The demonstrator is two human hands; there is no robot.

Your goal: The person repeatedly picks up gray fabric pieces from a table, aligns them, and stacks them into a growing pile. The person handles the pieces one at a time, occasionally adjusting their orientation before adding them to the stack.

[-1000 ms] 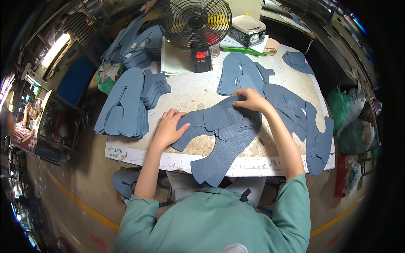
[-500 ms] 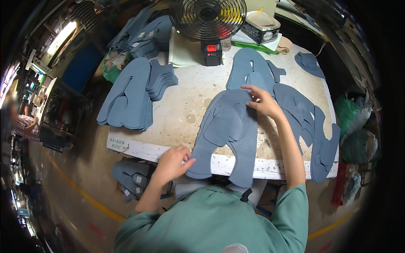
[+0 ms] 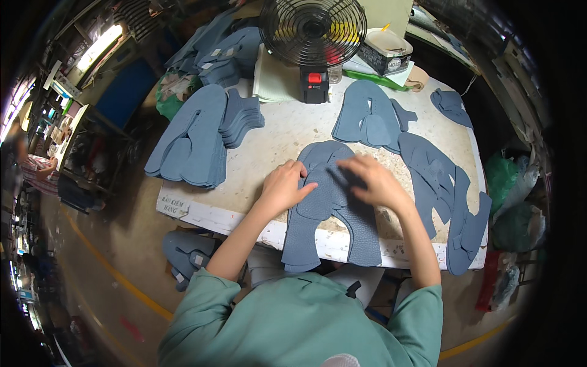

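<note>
Grey-blue leather pieces (image 3: 361, 229), grained and arch-shaped with two legs, lie in front of me and overhang the table's front edge. A smaller rounded piece (image 3: 315, 196) rests on top of them. Along the left side, my left hand (image 3: 284, 188) has its fingers curled at the leather's edge and its thumb over the top. Its fingertips are partly hidden. My right hand (image 3: 378, 182) is over the right side with fingers spread and slightly blurred, holding nothing that I can see.
Stacks of cut leather (image 3: 189, 140) stand at the left, with another pile (image 3: 367, 116) behind my work. Loose pieces (image 3: 428, 177) spread along the right. A black fan (image 3: 315, 88) and a box (image 3: 385, 52) stand at the back of the white table (image 3: 275, 128).
My left hand has moved up from the lower left leg to the leather's upper left side. The leather has shifted nearer and turned slightly. My right hand has come lower.
</note>
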